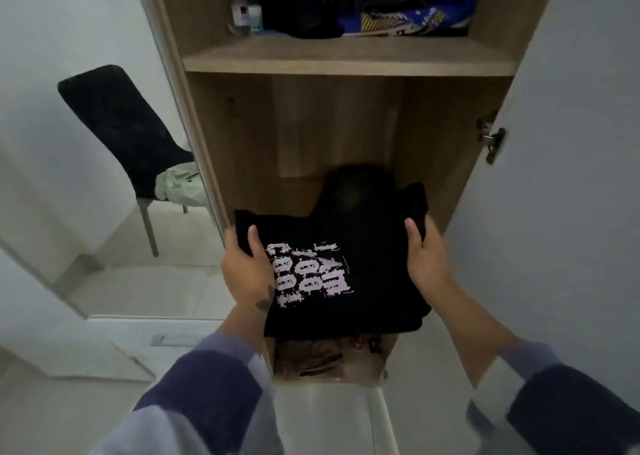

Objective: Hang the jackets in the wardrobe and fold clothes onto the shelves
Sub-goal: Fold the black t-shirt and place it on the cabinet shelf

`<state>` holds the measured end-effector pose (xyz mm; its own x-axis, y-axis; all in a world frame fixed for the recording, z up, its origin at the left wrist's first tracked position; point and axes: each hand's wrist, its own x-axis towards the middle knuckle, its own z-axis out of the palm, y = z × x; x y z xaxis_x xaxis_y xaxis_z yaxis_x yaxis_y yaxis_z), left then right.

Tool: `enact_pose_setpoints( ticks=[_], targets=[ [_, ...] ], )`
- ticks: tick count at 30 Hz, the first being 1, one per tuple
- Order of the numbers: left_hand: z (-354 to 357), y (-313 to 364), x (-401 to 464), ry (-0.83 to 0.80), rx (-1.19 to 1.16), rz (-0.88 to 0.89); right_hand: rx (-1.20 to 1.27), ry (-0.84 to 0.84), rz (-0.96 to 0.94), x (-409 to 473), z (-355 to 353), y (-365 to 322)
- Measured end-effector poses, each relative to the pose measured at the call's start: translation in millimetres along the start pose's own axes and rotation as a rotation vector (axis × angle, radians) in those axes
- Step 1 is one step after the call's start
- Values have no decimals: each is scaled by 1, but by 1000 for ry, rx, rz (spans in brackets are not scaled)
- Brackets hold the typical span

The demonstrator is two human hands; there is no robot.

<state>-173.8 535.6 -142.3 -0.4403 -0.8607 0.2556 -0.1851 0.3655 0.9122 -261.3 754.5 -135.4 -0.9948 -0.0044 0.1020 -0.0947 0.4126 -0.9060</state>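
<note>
A folded black t-shirt [367, 302] with a white printed text block is held level in front of the open wooden wardrobe [242, 136]. My left hand [247, 267] grips its left edge, thumb on top. My right hand [426, 257] grips its right edge the same way. The shirt's far end reaches over the middle shelf, where another dark folded garment [360, 191] lies behind it. Whether the shirt rests on the shelf or hangs just above it is hidden by the shirt itself.
The upper shelf [346, 58] holds dark bags and a blue and yellow shoe [408, 22]. A brown garment [311, 357] lies in the compartment below. The white wardrobe door [568, 177] stands open on the right. A black chair [124, 132] with pale clothing stands left.
</note>
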Motion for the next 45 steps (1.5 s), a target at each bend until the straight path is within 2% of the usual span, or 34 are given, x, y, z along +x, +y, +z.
enact_pose_setpoints(
  ticks=[7, 10, 16, 19, 22, 25, 27, 29, 31, 36, 38, 42, 45],
  targets=[
    [93, -79, 31, -144, 130, -68, -95, -43, 143, 74, 61, 106],
    [129, -104, 50, -225, 136, -36, -135, -76, 178, 104, 82, 142],
    [192, -134, 84, -267, 156, 16, -231, -71, 196, 152, 114, 189],
    [203, -159, 83, -325, 189, 13, -455, -65, 149, 151, 121, 194],
    [199, -175, 63, -457, 541, 224, -889, -43, 90, 141, 127, 190],
    [192, -177, 42, -712, 766, 405, -1009, -195, -66, 128, 134, 190],
    [189, -185, 34, -816, 846, 414, -1016, -288, -137, 117, 135, 195],
    [187, -190, 33, -835, 888, 414, -1045, -367, -134, 110, 133, 203],
    [184, -194, 34, -833, 896, 464, -1072, -377, -140, 108, 130, 208],
    [171, -190, 17, -951, 903, 817, -1016, -426, -293, 87, 117, 198],
    [171, -188, 11, -1010, 926, 892, -1009, -459, -386, 73, 109, 199],
    [171, -186, 10, -1022, 996, 877, -1081, -558, -445, 57, 99, 210],
    [168, -183, 9, -1020, 984, 864, -1031, -520, -424, 57, 99, 209]
  ],
)
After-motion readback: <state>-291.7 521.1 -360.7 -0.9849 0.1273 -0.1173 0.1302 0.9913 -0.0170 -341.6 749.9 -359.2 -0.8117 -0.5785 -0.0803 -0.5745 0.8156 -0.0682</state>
